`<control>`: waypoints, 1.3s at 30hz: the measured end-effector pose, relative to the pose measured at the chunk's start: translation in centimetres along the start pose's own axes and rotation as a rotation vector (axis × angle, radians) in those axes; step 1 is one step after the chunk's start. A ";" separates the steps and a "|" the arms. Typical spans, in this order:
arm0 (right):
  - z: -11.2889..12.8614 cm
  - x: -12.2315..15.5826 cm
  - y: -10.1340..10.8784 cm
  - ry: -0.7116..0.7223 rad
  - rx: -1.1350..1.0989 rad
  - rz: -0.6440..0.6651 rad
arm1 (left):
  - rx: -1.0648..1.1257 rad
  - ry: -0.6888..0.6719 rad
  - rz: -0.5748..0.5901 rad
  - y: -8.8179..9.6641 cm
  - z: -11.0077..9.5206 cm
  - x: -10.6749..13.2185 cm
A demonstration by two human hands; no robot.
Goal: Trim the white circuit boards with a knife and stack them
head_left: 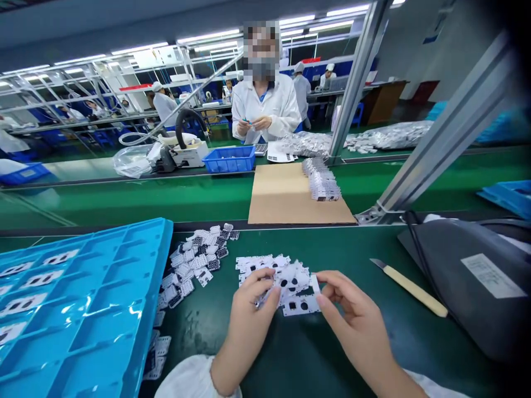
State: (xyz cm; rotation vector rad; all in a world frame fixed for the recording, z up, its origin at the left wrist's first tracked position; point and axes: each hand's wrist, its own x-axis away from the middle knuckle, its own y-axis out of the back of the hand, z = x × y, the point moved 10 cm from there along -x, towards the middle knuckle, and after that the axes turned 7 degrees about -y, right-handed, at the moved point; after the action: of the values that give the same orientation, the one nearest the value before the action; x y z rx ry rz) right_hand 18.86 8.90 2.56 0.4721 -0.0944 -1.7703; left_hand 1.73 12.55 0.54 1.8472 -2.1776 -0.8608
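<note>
Head view: Two bare hands with white sleeves work above a green bench (199, 342), over a loose pile of white plates (294, 273) with dark round and square cut-outs.
Left hand: The left hand (251, 318) curls round the pile's near-left edge, thumb and fingers touching plates; how firmly it grips, I cannot tell.
Right hand: The right hand (359, 318) pinches the right end of a plate between thumb and forefinger.
Blue tray: At left, a shallow blue tray (116, 293) is divided into compartments; those toward its left side hold similar plates (41, 279).
Small pieces: Between tray and hands, small perforated pieces (194, 260), white and black, lie heaped, some close against the tray's edge.
Blue bin: Across the bench, a blue bin (229, 164) holds contents too small to identify.
Cardboard: Beyond the hands, a brown cardboard sheet (286, 193) bears closely stacked pale parts (321, 179).
Right side: A knife (415, 288) with a pale handle lies beside a dark grey bag (456, 265).
Room: Opposite, a co-worker in a white coat (284, 105) holds something small; other white-clad people sit or stand behind, beneath strip lights.
Writing: The bag's white label (493, 275) carries print too small to read.
</note>
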 end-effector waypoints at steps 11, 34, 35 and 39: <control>2.8 1.6 -2.2 0.182 -0.082 0.188 | 1.092 0.400 0.206 -5.2 -1.0 3.1; 5.8 2.7 -1.2 0.458 0.489 0.016 | 0.989 0.402 0.277 -5.6 -1.2 3.9; 5.8 2.6 -1.2 0.444 0.492 0.021 | 1.017 0.406 0.272 -5.4 -1.2 4.0; 5.6 2.1 -1.0 0.387 0.503 0.037 | 1.109 0.448 0.299 -5.7 -1.0 4.5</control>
State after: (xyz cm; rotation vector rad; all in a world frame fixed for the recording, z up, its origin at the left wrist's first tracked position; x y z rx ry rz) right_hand 15.51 6.11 6.82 1.1595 -0.2753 -1.5812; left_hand 6.11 7.54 -2.65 1.6479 -2.6631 0.9323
